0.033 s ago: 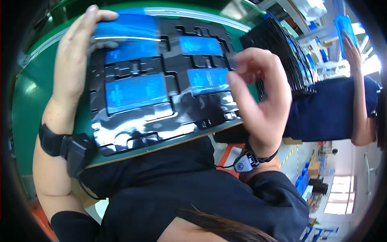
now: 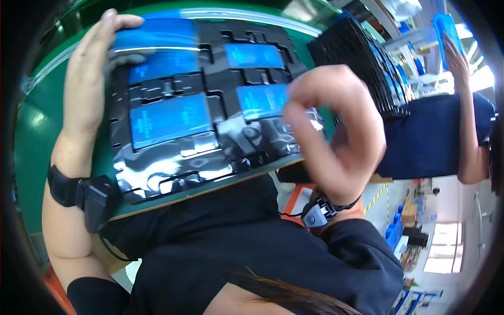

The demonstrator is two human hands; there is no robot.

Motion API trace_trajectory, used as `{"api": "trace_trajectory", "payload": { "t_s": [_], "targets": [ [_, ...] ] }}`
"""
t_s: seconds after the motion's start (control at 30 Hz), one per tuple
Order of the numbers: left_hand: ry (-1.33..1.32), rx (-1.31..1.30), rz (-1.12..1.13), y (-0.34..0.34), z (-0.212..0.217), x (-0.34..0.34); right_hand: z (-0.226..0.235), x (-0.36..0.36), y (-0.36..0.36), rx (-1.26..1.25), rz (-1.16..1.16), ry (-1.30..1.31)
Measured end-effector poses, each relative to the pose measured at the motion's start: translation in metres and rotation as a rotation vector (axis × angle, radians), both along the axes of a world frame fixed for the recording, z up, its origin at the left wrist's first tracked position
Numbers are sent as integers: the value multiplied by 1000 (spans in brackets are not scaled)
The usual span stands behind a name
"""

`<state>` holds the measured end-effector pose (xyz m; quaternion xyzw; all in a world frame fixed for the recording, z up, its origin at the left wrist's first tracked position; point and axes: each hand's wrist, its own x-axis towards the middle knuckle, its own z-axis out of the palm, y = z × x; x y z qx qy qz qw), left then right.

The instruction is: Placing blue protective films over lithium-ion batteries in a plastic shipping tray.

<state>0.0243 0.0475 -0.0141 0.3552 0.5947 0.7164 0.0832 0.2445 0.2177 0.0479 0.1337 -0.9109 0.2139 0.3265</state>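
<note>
Before me lies a black moulded plastic tray (image 2: 220,110) with pockets holding flat rectangular pieces under glossy blue film. My left hand (image 2: 86,86) is at the tray's far left corner, its fingers closed around the edge of a blue film-covered piece (image 2: 157,37). That piece overlaps the pocket below it. Other blue pieces sit at the near left (image 2: 170,121), far right (image 2: 254,55) and near right (image 2: 262,101). My right hand (image 2: 344,128), blurred, curls thumb and forefinger together by the near right piece. What its fingertips pinch, if anything, I cannot make out.
The tray rests on a green work surface (image 2: 44,136) with a metal rail (image 2: 252,18) behind it. To the right stands a tall stack of black trays (image 2: 346,68). Beyond it a person in dark blue (image 2: 420,139) holds up a blue sheet-like piece (image 2: 443,39).
The tray and my left hand have shifted slightly left in the view. My right thumb and forefinger have drawn closer together beside the near right piece.
</note>
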Motion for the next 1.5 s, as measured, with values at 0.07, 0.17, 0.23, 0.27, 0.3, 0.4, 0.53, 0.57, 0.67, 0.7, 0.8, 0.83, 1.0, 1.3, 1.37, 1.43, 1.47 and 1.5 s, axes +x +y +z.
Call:
{"api": "trace_trajectory", "payload": {
  "t_s": [0.07, 0.17, 0.23, 0.27, 0.3, 0.4, 0.53, 0.57, 0.67, 0.7, 0.8, 0.83, 1.0, 1.3, 1.37, 1.43, 1.47, 1.5],
  "targets": [
    [65, -49, -26, 5, 3, -7, -9, 5, -25, -117, 267, 149],
    [97, -57, -59, -11, -2, -19, 43, 9, -47, -130, 394, -612],
    [37, -111, 60, -13, -1, -11, 36, 18, -46, -166, 379, -613],
    [253, -167, 127, -6, -5, -12, 34, 22, -42, -170, 356, -606],
    [257, -163, 105, 1, -9, -14, 32, 25, -38, -172, 337, -600],
    [327, -236, 100, 4, -5, -17, 30, 34, -33, -182, 346, -570],
    [279, -257, 113, -21, -5, -18, 21, 26, -53, -199, 395, -573],
    [277, -247, 97, -15, -9, -19, 16, 20, -56, -194, 379, -575],
    [232, -237, 51, -6, -7, -20, 18, 22, -54, -177, 371, -556],
    [212, -218, 42, -1, -6, -19, 19, 21, -48, -169, 370, -547],
    [216, -180, 11, 12, -8, -22, 15, 25, -41, -162, 375, -539],
    [234, -177, 20, 1, -6, -19, 22, 32, -38, -168, 415, -545],
    [215, -275, 149, -18, 1, -10, 24, 34, -45, -163, 503, -563],
    [213, -256, 98, -9, -5, -9, 13, 22, -44, -131, 521, -559],
    [114, -235, 71, -10, -7, -12, 11, 22, -43, -134, 533, -558],
    [152, -254, 41, -8, -5, -17, 7, 11, -43, -133, 536, -552],
    [156, -252, 37, -4, -3, -16, 5, 5, -44, -129, 534, -547],
    [164, -242, 58, 0, -1, -15, 5, 3, -41, -124, 531, -541]
  ]
}}
